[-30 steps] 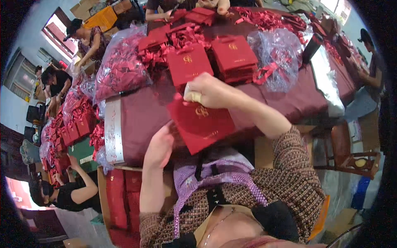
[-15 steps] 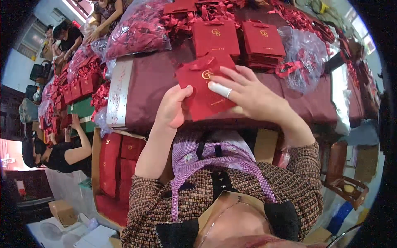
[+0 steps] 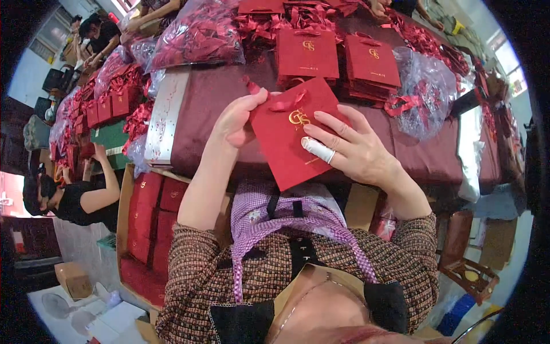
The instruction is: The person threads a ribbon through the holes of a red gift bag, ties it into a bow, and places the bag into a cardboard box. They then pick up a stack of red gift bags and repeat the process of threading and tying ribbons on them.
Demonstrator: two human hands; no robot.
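Head cam: red bag [image 3: 298, 135] held (ctn [image 3: 124, 212] w/ red pkgs [image 3: 143, 223]).

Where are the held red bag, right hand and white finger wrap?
Held red bag [image 3: 285, 148], head view: front panel, near its middle.
Right hand [image 3: 362, 156], head view: back of the hand.
White finger wrap [image 3: 318, 151], head view: middle of its outer side.

A wooden chair [image 3: 457, 241], a small cardboard box [image 3: 75, 280] and a co-worker [image 3: 98, 199] around the hands [image 3: 364, 152]
The chair is well to their lower right, the box to their far lower left; the co-worker, in black, is off left.
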